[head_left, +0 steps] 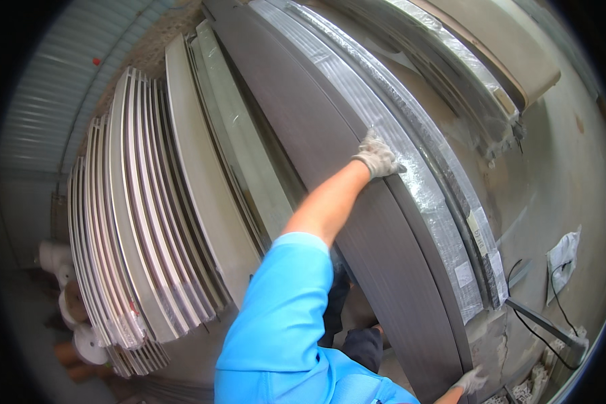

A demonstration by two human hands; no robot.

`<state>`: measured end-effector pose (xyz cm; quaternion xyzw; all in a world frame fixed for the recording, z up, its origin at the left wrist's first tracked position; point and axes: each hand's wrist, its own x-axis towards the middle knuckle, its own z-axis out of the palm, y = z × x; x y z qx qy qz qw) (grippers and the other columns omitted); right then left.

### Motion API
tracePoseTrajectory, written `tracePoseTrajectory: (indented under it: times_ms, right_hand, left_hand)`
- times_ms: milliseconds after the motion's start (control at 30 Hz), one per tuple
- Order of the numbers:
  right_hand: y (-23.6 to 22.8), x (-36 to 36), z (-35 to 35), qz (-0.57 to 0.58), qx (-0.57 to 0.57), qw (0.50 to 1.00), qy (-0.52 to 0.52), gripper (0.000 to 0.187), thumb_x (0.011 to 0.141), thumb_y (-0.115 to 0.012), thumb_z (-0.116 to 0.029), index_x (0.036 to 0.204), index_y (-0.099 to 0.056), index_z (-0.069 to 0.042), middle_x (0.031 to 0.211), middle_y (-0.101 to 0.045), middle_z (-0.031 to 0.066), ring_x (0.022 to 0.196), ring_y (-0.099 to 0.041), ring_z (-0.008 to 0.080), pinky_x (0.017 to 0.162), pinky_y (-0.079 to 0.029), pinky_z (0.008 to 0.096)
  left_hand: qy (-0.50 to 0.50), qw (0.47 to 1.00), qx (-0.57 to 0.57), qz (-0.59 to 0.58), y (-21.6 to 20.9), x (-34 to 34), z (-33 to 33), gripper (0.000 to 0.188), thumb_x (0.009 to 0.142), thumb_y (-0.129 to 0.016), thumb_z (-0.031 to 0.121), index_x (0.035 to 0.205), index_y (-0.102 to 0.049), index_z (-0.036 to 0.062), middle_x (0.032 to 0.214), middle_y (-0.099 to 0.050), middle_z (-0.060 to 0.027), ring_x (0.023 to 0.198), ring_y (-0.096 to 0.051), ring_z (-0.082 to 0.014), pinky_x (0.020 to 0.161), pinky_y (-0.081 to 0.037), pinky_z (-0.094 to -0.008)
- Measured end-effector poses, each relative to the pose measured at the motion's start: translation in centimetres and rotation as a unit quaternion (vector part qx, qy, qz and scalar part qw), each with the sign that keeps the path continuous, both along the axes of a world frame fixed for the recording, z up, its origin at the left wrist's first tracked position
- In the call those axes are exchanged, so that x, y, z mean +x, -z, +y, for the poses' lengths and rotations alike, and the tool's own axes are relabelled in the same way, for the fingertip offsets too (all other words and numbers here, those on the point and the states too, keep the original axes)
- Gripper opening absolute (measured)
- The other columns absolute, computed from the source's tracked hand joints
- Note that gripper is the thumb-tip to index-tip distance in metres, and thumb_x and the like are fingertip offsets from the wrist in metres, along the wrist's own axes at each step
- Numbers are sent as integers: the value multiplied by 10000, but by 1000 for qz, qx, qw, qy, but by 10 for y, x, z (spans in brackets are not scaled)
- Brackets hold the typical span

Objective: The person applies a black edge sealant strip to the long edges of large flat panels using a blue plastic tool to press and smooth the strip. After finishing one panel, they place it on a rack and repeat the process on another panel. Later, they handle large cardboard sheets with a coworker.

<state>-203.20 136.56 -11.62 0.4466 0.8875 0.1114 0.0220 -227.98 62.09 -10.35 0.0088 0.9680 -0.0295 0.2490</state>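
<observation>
A long dark grey panel (283, 101) with a wood-like grain stands on edge in front of me, running from the far top to the near lower right. My left hand (377, 156), in a whitish work glove, is closed over the panel's upper right edge, about midway along. At the near end, my right hand (473, 380), gloved the same way, grips that edge, its fingertips over the far side. Beside the panel on the right, touching or close to it, are panels wrapped in clear plastic (411, 168). The panel's lower edge is hidden.
Several pale greenish panels (239, 128) stand to the left, with a row of narrow light profiles (141, 202) beyond. White rolls (87, 343) lie at far left. On the right are more wrapped panels (478, 101), a black cable (542, 343), a metal bar (542, 323) and a white bag (563, 262).
</observation>
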Motion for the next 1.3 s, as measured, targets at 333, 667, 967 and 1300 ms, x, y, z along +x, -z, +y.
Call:
tracePoseTrajectory:
  times_ms: [333, 667, 967, 1300]
  right_hand:
    - [17, 102, 80, 53, 15, 990, 126, 726, 994, -399, -646, 1418, -500, -66, 1267, -598, 181, 1113, -611, 311, 932, -513, 466]
    - [-41, 145, 130, -254, -163, 944, 135, 505, 1109, -177, -354, 1575, -282, -187, 1582, -346, 156, 1447, -353, 313, 1180, -357, 436]
    - [-20, 170, 111, -193, -227, 943, 149, 480, 1079, -282, -414, 1468, -375, -148, 1396, -425, 126, 1254, -431, 269, 1047, -415, 408]
    - [-4, 147, 39, -77, -357, 919, 151, 489, 1045, -399, -480, 1349, -478, -105, 1188, -513, 93, 1040, -518, 220, 899, -478, 377]
  left_hand:
    - [8, 1000, -6, 18, -17, 1, 2, 701, 1007, -288, 699, 989, -786, 205, 1052, -744, -36, 1160, -616, -247, 1150, -265, -488]
    - [17, 1000, -22, 13, -8, -5, -14, 628, 1025, -322, 653, 1063, -791, 236, 1054, -756, -28, 1124, -640, -230, 1092, -336, -402]
    - [0, 997, -42, 63, 7, -11, -19, 727, 1035, -306, 636, 861, -793, 125, 927, -753, -101, 1020, -653, -320, 1037, -399, -427]
    - [26, 999, -33, 34, 5, -9, -25, 789, 1002, -266, 717, 943, -801, 140, 983, -755, -82, 1088, -653, -273, 1141, -290, -491]
